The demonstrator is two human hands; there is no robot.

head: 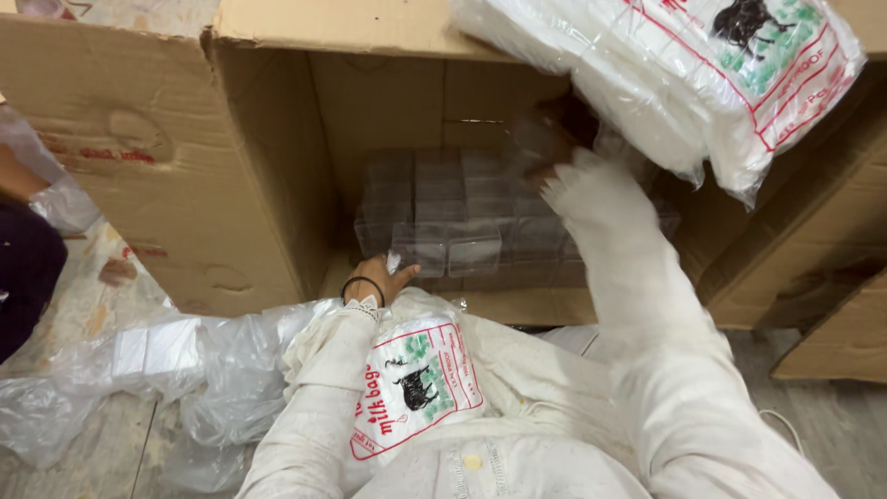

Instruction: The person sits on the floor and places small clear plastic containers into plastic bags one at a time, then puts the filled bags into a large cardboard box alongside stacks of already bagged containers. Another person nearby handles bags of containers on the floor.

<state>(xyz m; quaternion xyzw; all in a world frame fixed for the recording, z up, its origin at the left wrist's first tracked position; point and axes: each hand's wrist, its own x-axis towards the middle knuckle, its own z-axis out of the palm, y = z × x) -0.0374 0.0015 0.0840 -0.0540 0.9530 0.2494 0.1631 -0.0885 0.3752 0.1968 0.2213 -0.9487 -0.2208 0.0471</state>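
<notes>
A big open cardboard box [185, 157] lies on its side in front of me. Inside it sits a stack of clear plastic packets [443, 208]. My left hand [379, 277], with a dark band on the wrist, grips one clear packet [420, 254] at the stack's near edge. My right hand [550, 152] reaches deep into the box above the stack; it is blurred and mostly hidden by my white sleeve, so its grip is unclear. A bundle of white plastic bags [702, 74] with red and green print hangs at the top right.
A printed white bag [416, 383] rests on my lap. Crumpled clear plastic wrap [139, 370] holding small packets lies on the floor at left. Another person's dark clothing [23, 277] shows at the left edge. More cardboard [813, 259] stands at right.
</notes>
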